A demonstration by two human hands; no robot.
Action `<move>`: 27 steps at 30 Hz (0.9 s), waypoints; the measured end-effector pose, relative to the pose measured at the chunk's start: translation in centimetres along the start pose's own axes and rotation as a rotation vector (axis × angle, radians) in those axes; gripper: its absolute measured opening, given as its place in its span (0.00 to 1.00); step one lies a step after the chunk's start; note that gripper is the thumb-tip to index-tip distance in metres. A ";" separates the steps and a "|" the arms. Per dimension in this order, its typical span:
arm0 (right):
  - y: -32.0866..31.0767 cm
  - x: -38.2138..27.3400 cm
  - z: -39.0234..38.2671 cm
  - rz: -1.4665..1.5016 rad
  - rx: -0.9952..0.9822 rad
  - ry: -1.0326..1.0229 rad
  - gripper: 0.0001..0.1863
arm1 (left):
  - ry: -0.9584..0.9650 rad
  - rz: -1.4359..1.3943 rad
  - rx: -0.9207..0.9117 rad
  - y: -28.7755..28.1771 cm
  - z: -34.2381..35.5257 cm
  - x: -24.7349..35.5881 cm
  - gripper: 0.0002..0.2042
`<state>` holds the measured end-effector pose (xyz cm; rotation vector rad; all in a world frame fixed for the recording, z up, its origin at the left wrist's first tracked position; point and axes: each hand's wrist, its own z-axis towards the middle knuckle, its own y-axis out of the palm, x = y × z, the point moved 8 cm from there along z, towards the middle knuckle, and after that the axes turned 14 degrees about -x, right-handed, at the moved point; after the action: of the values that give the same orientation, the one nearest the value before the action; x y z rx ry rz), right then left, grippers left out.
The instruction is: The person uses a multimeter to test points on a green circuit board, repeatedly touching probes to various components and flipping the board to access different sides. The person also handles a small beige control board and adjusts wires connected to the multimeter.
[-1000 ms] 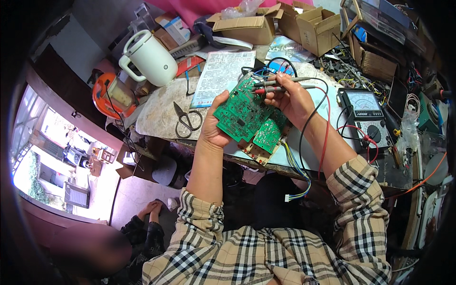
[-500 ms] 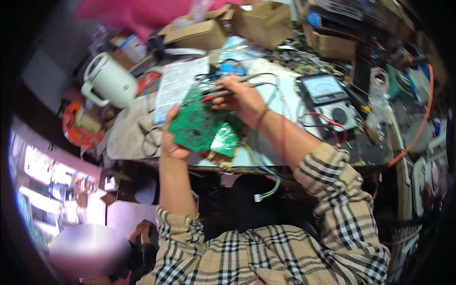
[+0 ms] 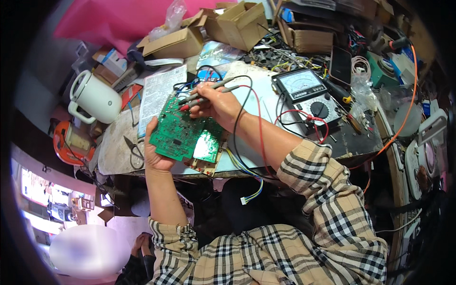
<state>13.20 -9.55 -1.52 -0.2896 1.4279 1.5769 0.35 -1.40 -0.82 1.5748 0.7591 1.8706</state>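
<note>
A multimeter (image 3: 306, 98), a green circuit board (image 3: 173, 130) and heaped loose parts (image 3: 278, 57) mark this as an electronics workshop.

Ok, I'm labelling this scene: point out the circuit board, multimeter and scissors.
Circuit board (image 3: 176, 132), head view: on its green face.
Multimeter (image 3: 319, 110), head view: on its round knob.
Scissors (image 3: 130, 144), head view: on the blades.

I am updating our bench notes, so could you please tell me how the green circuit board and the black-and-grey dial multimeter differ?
The flat green circuit board is held in the left hand, while the black-and-grey dial multimeter rests on the worktable. The board's face is dotted with small components; the multimeter has a pale dial window and round black knob. Both have mostly straight edges.
</note>
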 end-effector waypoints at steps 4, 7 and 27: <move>0.9 0.0 -0.3 -0.043 0.016 0.004 0.11 | -0.004 -0.064 -0.004 -1.6 -0.7 0.4 0.29; -0.1 -0.5 -0.8 -0.005 0.034 -0.019 0.11 | 0.000 -0.070 0.018 -1.8 0.0 0.0 0.24; 1.1 -2.8 -1.4 -0.218 0.033 -0.102 0.13 | -0.012 -0.054 -0.102 2.0 0.2 -0.1 0.28</move>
<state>13.27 -11.93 0.82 -0.3288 1.2968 1.3712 0.44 -2.84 0.64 1.4873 0.6832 1.8299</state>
